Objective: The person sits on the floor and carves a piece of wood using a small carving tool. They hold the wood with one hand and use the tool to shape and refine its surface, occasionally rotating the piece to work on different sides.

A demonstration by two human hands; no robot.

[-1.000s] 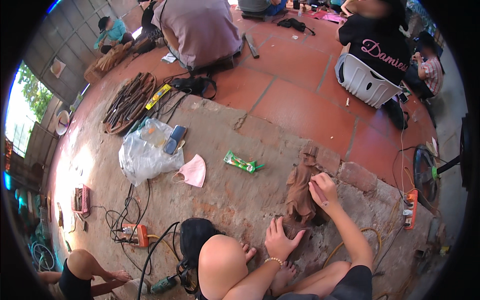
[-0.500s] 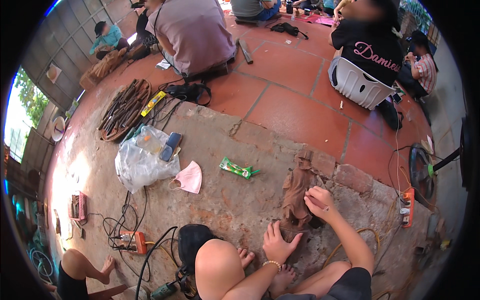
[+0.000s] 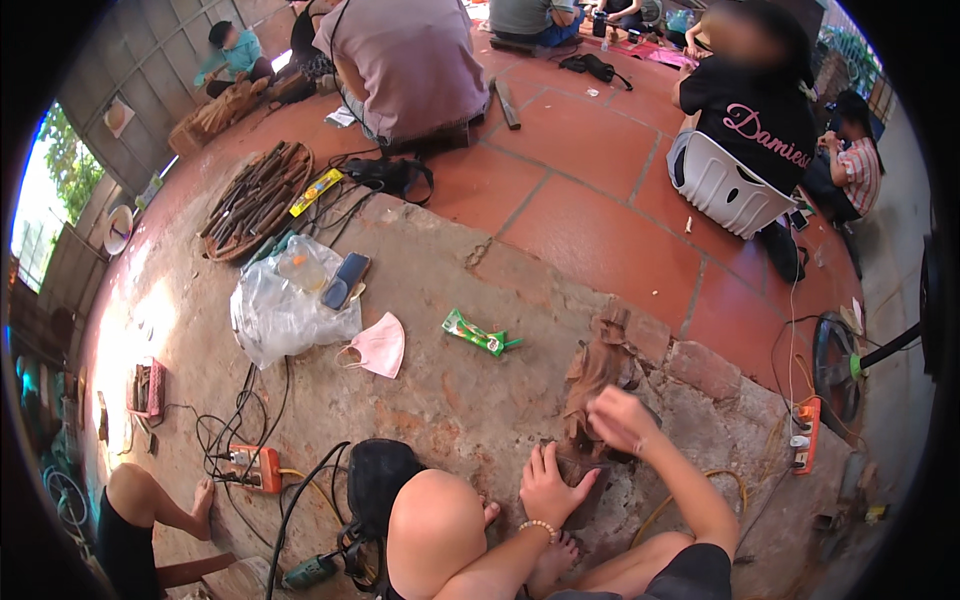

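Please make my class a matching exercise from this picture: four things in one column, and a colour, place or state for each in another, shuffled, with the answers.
Column one
1. Face mask
2. Carved figure
3. Small packet
4. Left hand

Column two
A. Green, lying on the ground
B. Fingers spread, with a beaded bracelet at the wrist
C. Pink, lying on the ground
D. Brown, partly covered by the right hand

Right pairs: 1-C, 2-D, 3-A, 4-B
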